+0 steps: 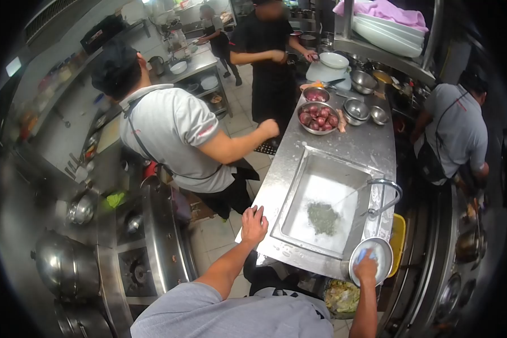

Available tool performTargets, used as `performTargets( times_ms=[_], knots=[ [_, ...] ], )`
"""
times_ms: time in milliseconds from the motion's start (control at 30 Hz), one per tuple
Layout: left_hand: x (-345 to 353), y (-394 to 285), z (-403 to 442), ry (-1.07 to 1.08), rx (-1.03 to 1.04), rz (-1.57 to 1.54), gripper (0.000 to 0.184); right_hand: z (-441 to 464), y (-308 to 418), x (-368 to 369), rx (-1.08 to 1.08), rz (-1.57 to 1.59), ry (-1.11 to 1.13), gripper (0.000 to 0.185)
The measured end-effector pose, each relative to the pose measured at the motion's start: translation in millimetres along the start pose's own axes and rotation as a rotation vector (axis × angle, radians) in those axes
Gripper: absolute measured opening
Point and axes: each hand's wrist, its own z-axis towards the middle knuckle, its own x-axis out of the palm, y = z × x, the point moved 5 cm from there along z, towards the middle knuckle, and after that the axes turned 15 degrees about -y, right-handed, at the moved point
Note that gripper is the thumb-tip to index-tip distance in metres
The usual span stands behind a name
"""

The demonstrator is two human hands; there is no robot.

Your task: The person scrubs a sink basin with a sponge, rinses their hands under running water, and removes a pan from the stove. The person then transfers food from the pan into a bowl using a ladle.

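Note:
My left hand (254, 224) rests on the near left edge of the steel counter (298, 256), its fingers lying on the metal and holding nothing. At the counter's near right corner my right hand (366, 267) is inside a white bowl (385, 262), fingers closed on a light-blue cloth (372, 248); whether it is cloth or sponge is hard to make out. Beside the bowl, the sink (294, 197) holds white, sudsy-looking water with a greenish-grey patch (324, 218). A curved faucet (399, 194) stands on the sink's right side.
Farther along the counter are bowls of red onions (319, 117), metal bowls (356, 110) and a white plate (333, 59). A yellow container (398, 239) and a bin of scraps (342, 297) sit low at right. People work nearby; a stove (138, 270) stands left.

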Motion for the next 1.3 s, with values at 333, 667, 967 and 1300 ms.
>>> performTargets(
  times_ms=[333, 667, 967, 1300],
  knots=[
    [-13.6, 4.4, 9.1, -0.024, 0.010, -0.025, 0.044, 17.2, 1.2, 31.0, -0.150, 0.001, -0.143, 0.035],
    [-13.0, 5.3, 7.4, -0.047, 0.030, -0.016, 0.043, -21.6, 5.3, -74.1, -0.126, 0.466, -0.279, 0.067],
    [-9.2, -3.6, 5.2, -0.011, 0.085, 0.009, 0.042, 6.0, 5.1, 32.2, -0.086, 0.031, -0.014, 0.032],
    [-2.8, -2.3, 1.8, -0.056, 0.125, 0.021, 0.043, 1.6, -11.6, -18.9, -0.021, 0.359, -0.203, 0.066]
  ],
)
